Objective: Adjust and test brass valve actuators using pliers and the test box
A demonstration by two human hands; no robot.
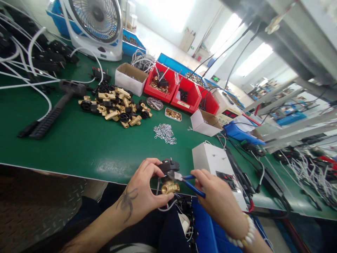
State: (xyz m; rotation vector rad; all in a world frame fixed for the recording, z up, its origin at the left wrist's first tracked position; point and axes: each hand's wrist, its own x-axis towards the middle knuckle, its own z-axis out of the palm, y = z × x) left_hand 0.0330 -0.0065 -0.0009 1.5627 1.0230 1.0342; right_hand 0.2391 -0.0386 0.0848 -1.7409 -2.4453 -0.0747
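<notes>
Green tabletop (110, 151) running right across, and beyond it a pale floor (160, 44) gleams! A blown-out bright patch (171, 8) floods the top, and two bright panels (254, 59) blaze further right, windows or lamps, too washed out to tell. There's a pale cabinet (186, 40) far back, a grey overhead structure (250, 24) slanting in upper right, and dark, patterned flooring (31, 196) lower left.

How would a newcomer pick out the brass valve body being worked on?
On the green workbench, go to the near edge, left of the big white box. There the left hand holds the brass valve body below a black housing, facing blue-handled pliers in the right hand. Unlike the heaped brass fittings farther back, it alone is held.
</notes>
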